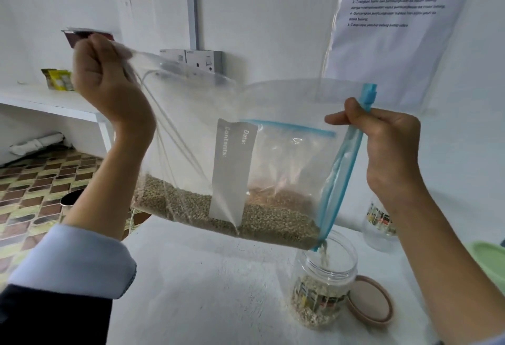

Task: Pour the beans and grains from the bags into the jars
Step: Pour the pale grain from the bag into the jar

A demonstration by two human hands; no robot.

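A clear zip bag (273, 104) with a blue zipper strip hangs tilted over the white table (205, 284). Greenish-brown grains (262, 224) lie along its lower edge. My left hand (106, 82) grips the bag's bottom corner, raised high at the left. My right hand (388, 142) pinches the blue zipper edge at the right. A thin stream of grains falls from the bag's lowest corner into an open clear jar (325, 281), which is partly filled and stands upright on the table.
A round brown lid (369, 301) lies right of the jar. A second clear jar (379, 227) stands behind, and a green lid (492, 265) is at the right edge. A paper sheet (393, 16) and a wall socket (194, 61) are on the wall. Packets (58, 79) sit on a shelf.
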